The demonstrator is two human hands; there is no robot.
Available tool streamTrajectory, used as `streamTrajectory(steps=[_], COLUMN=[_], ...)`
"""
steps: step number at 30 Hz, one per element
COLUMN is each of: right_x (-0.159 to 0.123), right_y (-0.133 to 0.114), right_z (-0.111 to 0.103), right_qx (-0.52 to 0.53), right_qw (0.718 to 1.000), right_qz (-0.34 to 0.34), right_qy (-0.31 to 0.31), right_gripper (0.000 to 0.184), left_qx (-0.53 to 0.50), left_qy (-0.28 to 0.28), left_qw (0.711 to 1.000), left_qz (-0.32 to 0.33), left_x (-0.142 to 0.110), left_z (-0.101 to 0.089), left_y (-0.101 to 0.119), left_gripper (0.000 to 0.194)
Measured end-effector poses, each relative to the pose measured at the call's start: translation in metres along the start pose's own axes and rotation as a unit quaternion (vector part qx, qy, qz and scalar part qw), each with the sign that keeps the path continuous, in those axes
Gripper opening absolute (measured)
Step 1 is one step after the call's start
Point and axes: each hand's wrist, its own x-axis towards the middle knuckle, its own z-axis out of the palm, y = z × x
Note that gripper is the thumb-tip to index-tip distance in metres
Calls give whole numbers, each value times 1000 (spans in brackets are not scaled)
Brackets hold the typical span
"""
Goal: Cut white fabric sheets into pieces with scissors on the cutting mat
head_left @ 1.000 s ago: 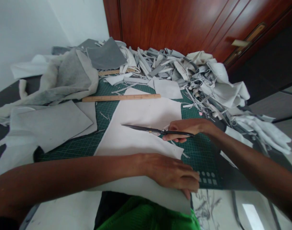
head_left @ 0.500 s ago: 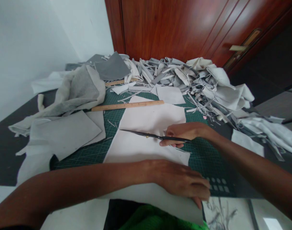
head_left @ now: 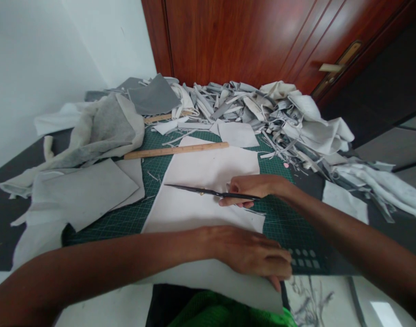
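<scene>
Two bare hands here; the right hand (head_left: 243, 190) is wrapped round the handles of some long, slim black metal scissors (head_left: 211, 192), and the blades look to be together, tip pointing left over a smooth off-white leather-like sheet (head_left: 197, 211); that sheet spreads under the grip and well ahead of it, flat and roughly tapered; the left hand (head_left: 253, 254) sits nearer the body than the scissors, fingers bent by the sheet's right edge, probably to stop it sliding, though I can't tell if it's pinching or just pressing; a greyish flap (head_left: 208, 272) below that forearm spills past the table edge, seemingly the same piece; underneath is a dark green gridded cutting mat (head_left: 286, 213), presumably guarding the dark tabletop (head_left: 10, 245); beyond the grip a straight, pale wooden ruler (head_left: 177, 150) lies partly across the sheet, maybe as a bit of weight; left of the grip are flat light-grey pieces (head_left: 98, 190) with crisp corners, plus a limp, fuzzy-looking grey bundle (head_left: 114, 125); farthest out, curly grey and white scraps (head_left: 224, 102) heap up, probably there for elbow room
</scene>
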Motion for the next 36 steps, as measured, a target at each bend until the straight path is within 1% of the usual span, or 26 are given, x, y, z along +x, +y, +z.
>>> streamTrajectory(steps=[5,8,12,15,17,19,23,26,29,33,36], right_x=[1,4,8,10,10,11,14,17,22,26,27], right_y=[-2,2,8,9,6,2,-10,-13,-11,-7,-7], right_z=[1,0,-5,-9,-11,-12,-14,-15,-16,-16,-15], right_qx=[-9,-6,9,17,16,8,-6,-9,12,64,96], right_qw=[1000,1000,999,998,997,997,998,998,998,993,988], right_qz=[2,-5,-1,5,-2,-6,-6,-5,-5,-10,-15], right_qy=[3,-2,-37,-66,-72,-73,-65,-56,-62,-101,-117], right_gripper=[70,70,68,69,69,68,68,68,68,72,76], left_qx=[-11,-17,-14,-18,-25,-30,-30,-27,-25,-25,-25], left_qy=[-4,6,13,-12,-29,-33,-19,-14,-19,-9,-17], left_qw=[1000,1000,1000,999,999,999,999,999,999,999,999], left_qz=[-6,-5,-8,-24,-32,-31,-25,-18,-25,-25,-28], left_x=[1,0,0,0,1,1,1,1,2,2,1], left_z=[-1,-1,0,-1,-3,-3,-1,0,-1,-1,-1], left_y=[0,0,1,2,2,2,1,1,1,1,1], left_gripper=[17,18,18,18,16,15,17,16,17,16,15])
